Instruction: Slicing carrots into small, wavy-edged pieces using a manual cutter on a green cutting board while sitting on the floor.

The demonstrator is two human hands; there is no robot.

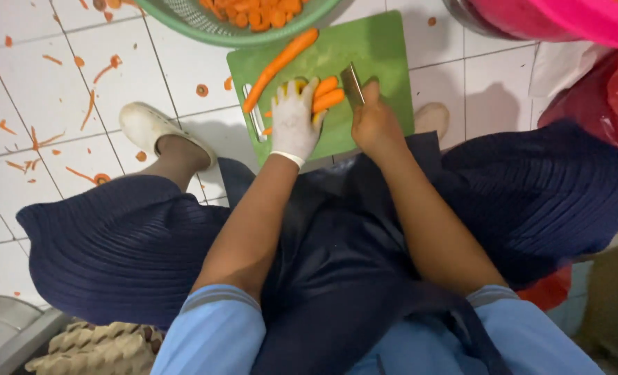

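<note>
Two peeled carrots lie side by side near the middle of the green cutting board, pointing toward its right edge. My left hand, in a white glove, presses down on their near ends, fingers curled over them and closed on the pair. My right hand is bare and wrapped tight around the handle of a knife, whose flat blade stands just beside the carrots' right-hand tips, close to touching them.

A longer whole carrot lies diagonally across the board's left half, running from near the far edge down toward the left edge, apart from the two I hold. A peeler with a pale handle rests along the board's left edge, just beside my gloved hand.

The board sits on a white tiled floor, its near edge at my knees. Touching the board's far edge is a green basket holding cut carrot pieces. Orange peelings are scattered over the tiles to the left of the board. My foot in a white clog rests on the tiles off the board's left corner. A pink basin stands beyond the board's far right corner.
</note>
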